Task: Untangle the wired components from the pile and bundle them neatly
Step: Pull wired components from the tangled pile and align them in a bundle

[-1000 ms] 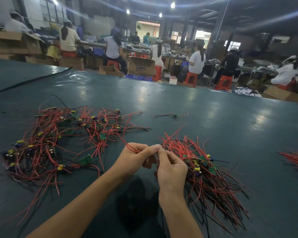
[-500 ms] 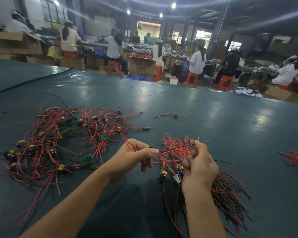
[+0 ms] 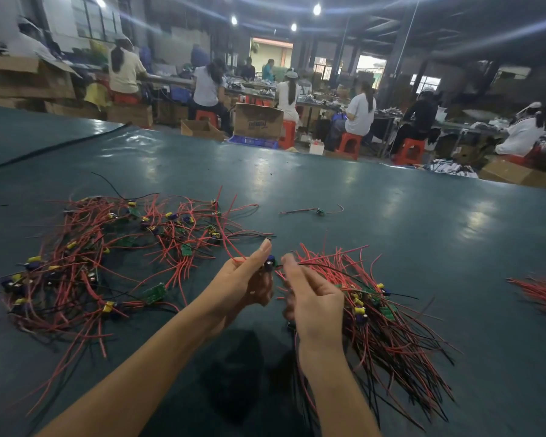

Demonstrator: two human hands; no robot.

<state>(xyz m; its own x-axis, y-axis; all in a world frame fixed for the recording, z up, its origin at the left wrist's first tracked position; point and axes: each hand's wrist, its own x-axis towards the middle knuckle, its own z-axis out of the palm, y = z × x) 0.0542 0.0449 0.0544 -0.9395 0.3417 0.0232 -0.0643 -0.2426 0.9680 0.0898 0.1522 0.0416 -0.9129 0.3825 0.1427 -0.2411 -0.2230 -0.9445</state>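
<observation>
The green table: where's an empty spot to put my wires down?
Bare table lies between the neat bundle and the red wires at the right edge, and beyond the lone component. It is crowded over the tangled pile on the left and around the left hand and right hand.

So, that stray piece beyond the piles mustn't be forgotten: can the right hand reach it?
Probably yes: only bare table lies between the right hand and the stray piece, though its fingers seem to hold a wire.
</observation>
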